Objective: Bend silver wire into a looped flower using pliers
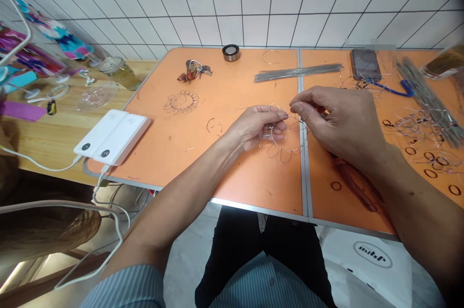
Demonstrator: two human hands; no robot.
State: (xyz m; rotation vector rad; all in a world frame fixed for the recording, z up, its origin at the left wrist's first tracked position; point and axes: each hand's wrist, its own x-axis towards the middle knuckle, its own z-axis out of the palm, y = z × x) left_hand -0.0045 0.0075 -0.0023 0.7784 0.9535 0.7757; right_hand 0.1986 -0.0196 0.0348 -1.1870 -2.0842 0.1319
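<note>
One loopy wire ring (283,158) is at the orange table's (232,85) middle seam, pinched by the left hand (258,127). A small gap away, the right hand (339,117) pinches, maybe, thin wire. Nine o'clock, by the edge: two white boxes (115,137).

Left hand (266,126) and right hand (331,117) pinch, nearly touching.

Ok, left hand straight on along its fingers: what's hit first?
Past the thin silver looped wire it holds, the left hand probably meets the bare right hand at its fingertips; depth there is unclear.
</note>
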